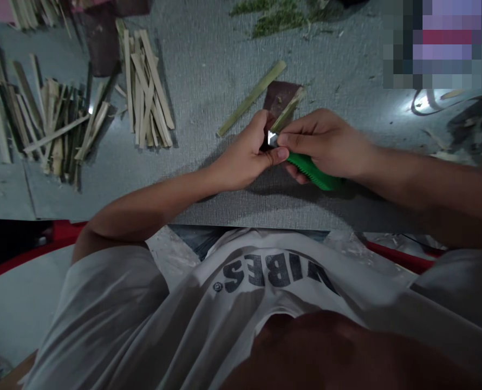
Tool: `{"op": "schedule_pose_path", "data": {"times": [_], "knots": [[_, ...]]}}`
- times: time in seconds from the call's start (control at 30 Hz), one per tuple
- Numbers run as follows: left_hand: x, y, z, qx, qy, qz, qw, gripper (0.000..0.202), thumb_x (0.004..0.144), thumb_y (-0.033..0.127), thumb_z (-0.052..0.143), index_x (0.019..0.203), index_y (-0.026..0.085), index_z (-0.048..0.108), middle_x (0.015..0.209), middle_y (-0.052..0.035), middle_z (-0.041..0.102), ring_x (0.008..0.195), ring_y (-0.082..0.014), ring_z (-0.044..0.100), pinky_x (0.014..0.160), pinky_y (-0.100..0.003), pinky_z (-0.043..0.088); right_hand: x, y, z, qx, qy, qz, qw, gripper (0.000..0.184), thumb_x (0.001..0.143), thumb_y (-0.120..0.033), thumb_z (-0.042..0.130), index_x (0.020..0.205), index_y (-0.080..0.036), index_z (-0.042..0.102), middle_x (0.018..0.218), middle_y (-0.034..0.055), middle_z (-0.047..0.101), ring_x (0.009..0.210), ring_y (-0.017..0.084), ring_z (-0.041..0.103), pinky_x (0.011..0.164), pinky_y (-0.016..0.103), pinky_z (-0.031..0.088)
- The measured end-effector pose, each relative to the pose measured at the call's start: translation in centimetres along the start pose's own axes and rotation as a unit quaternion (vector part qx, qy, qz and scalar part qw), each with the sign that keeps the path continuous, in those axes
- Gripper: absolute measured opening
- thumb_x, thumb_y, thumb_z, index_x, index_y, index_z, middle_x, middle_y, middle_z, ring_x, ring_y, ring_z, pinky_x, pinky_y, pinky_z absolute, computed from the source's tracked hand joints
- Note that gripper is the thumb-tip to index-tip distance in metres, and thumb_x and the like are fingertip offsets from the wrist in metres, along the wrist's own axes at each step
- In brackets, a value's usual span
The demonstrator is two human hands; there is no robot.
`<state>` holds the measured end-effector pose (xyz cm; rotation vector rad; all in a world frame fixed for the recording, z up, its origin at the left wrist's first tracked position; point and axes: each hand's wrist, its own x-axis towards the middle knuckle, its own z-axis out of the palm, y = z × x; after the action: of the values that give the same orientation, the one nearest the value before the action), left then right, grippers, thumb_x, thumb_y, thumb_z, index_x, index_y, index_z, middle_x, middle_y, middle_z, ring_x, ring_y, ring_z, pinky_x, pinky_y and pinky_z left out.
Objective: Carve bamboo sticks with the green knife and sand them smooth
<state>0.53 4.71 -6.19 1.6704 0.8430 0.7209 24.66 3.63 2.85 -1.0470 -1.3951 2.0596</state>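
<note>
My right hand (326, 142) is closed round a knife with a green ribbed handle (314, 171). Its short bright blade (272, 138) sits against the near end of a thin bamboo strip (288, 110). My left hand (247, 156) pinches that same end of the strip, thumb pressed close to the blade. The strip slants up and to the right, away from me, over a dark brown sheet (279, 95) lying on the grey table (208, 70).
A loose bamboo strip (252, 98) lies left of the sheet. A bundle of cut strips (145, 89) and a rougher pile (54, 127) lie at the left. Green shavings (279, 16) are at the far edge, scraps and a cable (428, 103) at the right.
</note>
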Motion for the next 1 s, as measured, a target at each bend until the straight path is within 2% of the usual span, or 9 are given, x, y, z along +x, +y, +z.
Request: {"op": "schedule_pose_path", "data": {"times": [0.13,0.23,0.3,0.37,0.47,0.67,0.8,0.87,1.0], "knots": [[0.0,0.4,0.2,0.003,0.007,0.012,1.0,0.069,0.121,0.095,0.071,0.138,0.029,0.062,0.133,-0.0049,0.065,0.141,-0.0313,0.075,0.122,-0.054,0.064,-0.2,0.2,0.4,-0.003,0.046,-0.023,0.999,0.066,0.124,-0.067,0.094,0.081,-0.025,0.067,0.066,-0.0028,0.071,0.05,0.011,0.066,0.044,0.021,0.048],[0.1,0.8,0.3,-0.03,-0.003,0.022,0.999,0.087,0.109,0.109,0.074,0.136,0.028,0.056,0.131,-0.0053,0.06,0.133,-0.0294,0.071,0.112,-0.048,0.064,0.1,0.3,-0.4,0.0,-0.015,-0.02,1.0,0.067,0.116,-0.073,0.101,0.081,-0.024,0.072,0.064,-0.0025,0.07,0.045,0.013,0.064,0.04,0.024,0.048],[0.1,0.9,0.5,-0.063,-0.024,0.017,0.998,0.093,0.103,0.112,0.08,0.135,0.029,0.053,0.132,-0.0059,0.059,0.128,-0.0275,0.068,0.103,-0.043,0.064,0.4,0.6,-1.0,-0.001,-0.056,0.001,0.998,0.065,0.117,-0.073,0.099,0.082,-0.023,0.077,0.062,-0.0022,0.069,0.042,0.013,0.061,0.038,0.025,0.047],[0.1,0.8,0.6,-0.083,-0.036,-0.005,0.996,0.092,0.099,0.106,0.09,0.137,0.031,0.052,0.134,-0.0064,0.06,0.122,-0.026,0.064,0.092,-0.038,0.063,0.6,0.9,-1.4,-0.004,-0.063,0.021,0.998,0.062,0.125,-0.068,0.093,0.084,-0.023,0.079,0.062,-0.0014,0.07,0.043,0.012,0.06,0.04,0.024,0.047],[0.1,0.2,0.7,-0.072,-0.017,-0.025,0.997,0.087,0.101,0.096,0.096,0.139,0.031,0.054,0.135,-0.0063,0.06,0.119,-0.0255,0.064,0.087,-0.037,0.062,0.7,1.3,-1.4,-0.007,-0.048,0.027,0.998,0.065,0.129,-0.066,0.087,0.082,-0.023,0.076,0.063,-0.0006,0.07,0.046,0.012,0.061,0.043,0.023,0.047],[-0.4,0.5,0.6,-0.067,-0.008,-0.002,0.998,0.078,0.11,0.096,0.087,0.135,0.031,0.055,0.131,-0.0054,0.063,0.12,-0.0261,0.07,0.095,-0.042,0.069,0.1,0.2,-0.7,0.011,-0.049,-0.013,0.999,0.066,0.113,-0.075,0.104,0.082,-0.024,0.076,0.064,-0.0023,0.069,0.047,0.013,0.062,0.042,0.025,0.048],[-0.7,1.8,0.5,-0.085,-0.036,-0.014,0.996,0.059,0.125,0.08,0.076,0.142,0.028,0.055,0.131,-0.0044,0.067,0.126,-0.0251,0.08,0.107,-0.048,0.068,-0.1,0.1,-0.4,0.029,0.064,-0.066,0.995,0.06,0.111,-0.073,0.108,0.09,-0.025,0.078,0.068,-0.0025,0.069,0.053,0.013,0.064,0.048,0.027,0.054],[-0.7,2.2,0.5,-0.096,-0.051,-0.025,0.994,0.054,0.125,0.072,0.079,0.146,0.028,0.056,0.133,-0.005,0.071,0.123,-0.0247,0.083,0.106,-0.048,0.069,0.1,0.6,-0.2,0.033,0.111,-0.121,0.986,0.058,0.112,-0.068,0.11,0.092,-0.026,0.076,0.07,-0.0031,0.069,0.054,0.011,0.061,0.05,0.027,0.053],[-0.5,1.9,0.7,-0.102,-0.059,-0.03,0.993,0.054,0.119,0.062,0.09,0.146,0.03,0.056,0.137,-0.0069,0.073,0.122,-0.0255,0.081,0.105,-0.046,0.07,0.3,1.2,0.2,0.038,0.143,-0.189,0.971,0.052,0.119,-0.05,0.107,0.088,-0.027,0.073,0.071,-0.0027,0.064,0.054,0.009,0.055,0.049,0.027,0.046]]}}
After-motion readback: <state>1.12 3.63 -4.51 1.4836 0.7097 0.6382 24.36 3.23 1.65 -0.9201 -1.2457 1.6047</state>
